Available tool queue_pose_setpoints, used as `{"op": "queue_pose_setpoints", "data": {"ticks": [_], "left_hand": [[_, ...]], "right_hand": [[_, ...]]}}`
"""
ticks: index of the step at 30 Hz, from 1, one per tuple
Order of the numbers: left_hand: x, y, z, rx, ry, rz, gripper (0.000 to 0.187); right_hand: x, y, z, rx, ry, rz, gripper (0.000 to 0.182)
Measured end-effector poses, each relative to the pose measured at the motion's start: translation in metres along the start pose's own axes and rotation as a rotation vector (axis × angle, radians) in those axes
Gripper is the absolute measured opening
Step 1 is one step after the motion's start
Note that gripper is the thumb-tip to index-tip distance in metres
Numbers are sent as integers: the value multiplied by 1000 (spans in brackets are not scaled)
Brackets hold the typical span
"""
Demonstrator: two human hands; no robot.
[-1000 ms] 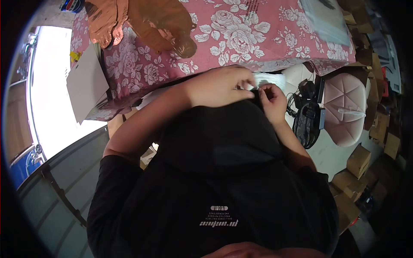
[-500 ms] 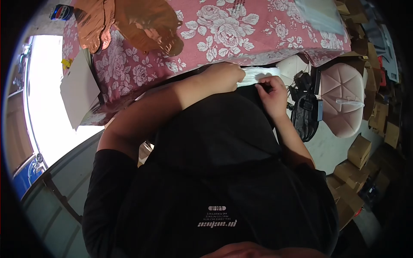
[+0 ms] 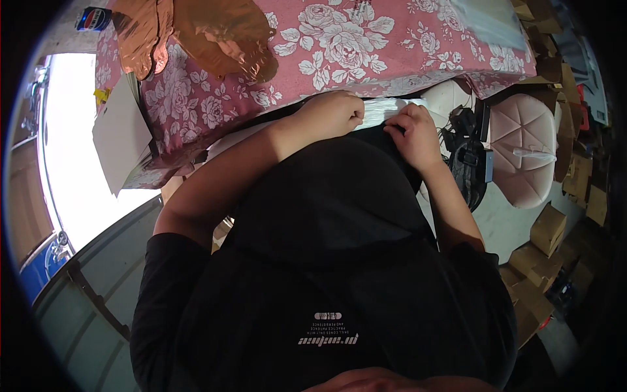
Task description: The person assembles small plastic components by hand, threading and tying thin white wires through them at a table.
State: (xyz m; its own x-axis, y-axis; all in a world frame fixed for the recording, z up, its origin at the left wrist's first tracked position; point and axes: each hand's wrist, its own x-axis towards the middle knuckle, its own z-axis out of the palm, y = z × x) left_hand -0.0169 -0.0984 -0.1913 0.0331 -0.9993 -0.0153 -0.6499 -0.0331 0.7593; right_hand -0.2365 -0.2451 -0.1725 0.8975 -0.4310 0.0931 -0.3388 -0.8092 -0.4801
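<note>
A white, finely creased strip of sheet-like material (image 3: pixel 377 113) lies across my lap, close under the table edge. My left hand (image 3: pixel 332 112) is curled into a fist at the strip's left part, its fingers closed against it. At the right part, my right hand (image 3: pixel 418 136) has bent fingers, with thumb and fingertips drawn together at the strip's lower edge, beside the black cloth over my lap. What exactly lies between the fingers of either hand is hidden. More pale material (image 3: pixel 241 136) shows between my left forearm and the table.
A pink floral tablecloth (image 3: pixel 339 46) covers the table ahead, with shiny copper-coloured sheets (image 3: pixel 222 39) on it. Pale boards (image 3: pixel 121 134) stand at the left. A black bag (image 3: pixel 469 166) and a cushioned stool (image 3: pixel 520 150) are at the right, near cardboard boxes (image 3: pixel 547 228).
My left hand has shifted slightly left along the white strip, and my right hand has turned a little. More pale material now shows beside my left forearm.
</note>
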Motion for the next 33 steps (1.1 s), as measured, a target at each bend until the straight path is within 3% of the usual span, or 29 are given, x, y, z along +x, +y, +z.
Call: {"op": "queue_pose_setpoints", "data": {"ticks": [8,12,17,27,29,33], "left_hand": [[-1,0,-1,21,-20,-19,10],[-3,5,-5,37,-8,-17,10],[-6,8,-7,16,17,1,11],[13,11,2,-12,-17,122,19],[16,11,4,-52,-99,92,19],[13,18,-3,-70,-66,-25,19]], "right_hand": [[17,-15,-5,-239,-282,67,10],[9,-12,-2,-280,-217,-21,12],[-2,-1,-9,36,-121,-6,14],[8,-12,-20,169,-94,115,13],[10,-12,-21,150,-63,88,14],[10,-9,-20,184,-83,116,14]]}}
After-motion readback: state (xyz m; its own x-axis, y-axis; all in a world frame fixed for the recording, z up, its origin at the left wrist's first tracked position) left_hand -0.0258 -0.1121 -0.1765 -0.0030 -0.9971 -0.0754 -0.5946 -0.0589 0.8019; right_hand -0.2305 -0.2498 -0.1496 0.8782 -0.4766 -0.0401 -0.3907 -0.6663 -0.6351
